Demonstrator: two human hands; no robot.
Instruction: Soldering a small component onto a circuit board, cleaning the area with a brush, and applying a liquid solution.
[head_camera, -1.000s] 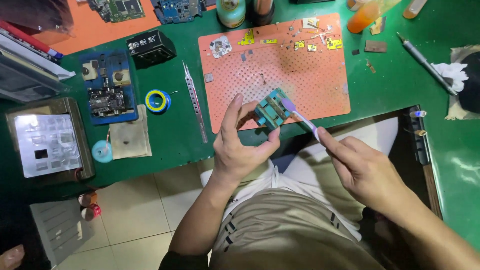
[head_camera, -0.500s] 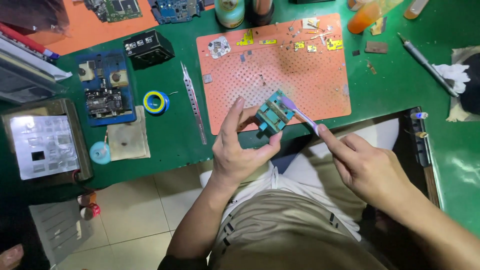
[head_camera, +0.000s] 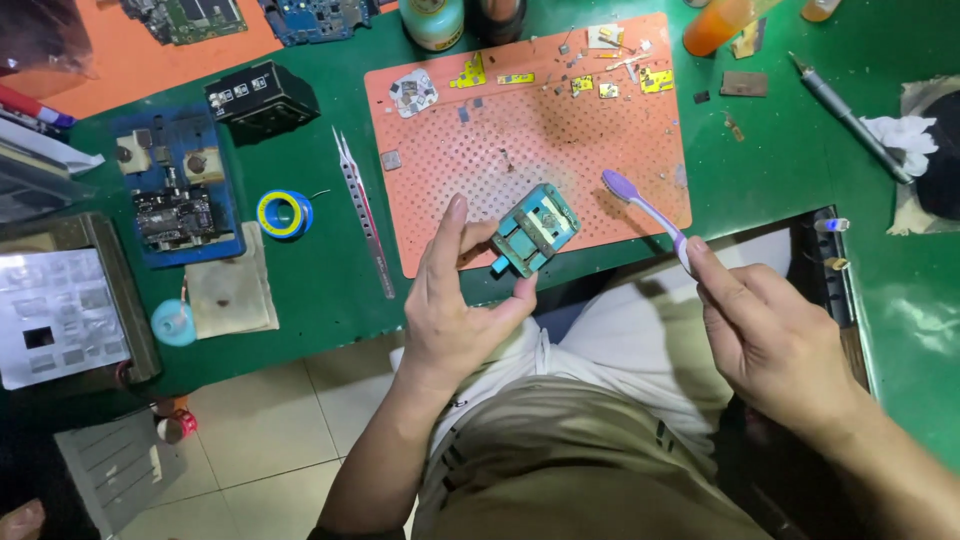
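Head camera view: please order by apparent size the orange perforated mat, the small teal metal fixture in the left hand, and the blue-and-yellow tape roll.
1. Orange perforated mat, clearly largest.
2. Small teal metal fixture, pinched by the left hand; it is raised nearer the camera, so it may look bigger than it is.
3. Blue-and-yellow tape roll, smallest, though not by much.

Small teal fixture (head_camera: 535, 230) held tilted over the mat's edge — purple-headed toothbrush (head_camera: 645, 207) just beside it.

Toothbrush (head_camera: 645, 205) head lifted off the teal fixture (head_camera: 535, 230); earlier it lay on the fixture's top, now it sits just to its right, apart. Right hand (head_camera: 770, 335) drawn back toward the counter's near edge. Left hand (head_camera: 455, 310) has tilted the fixture slightly.
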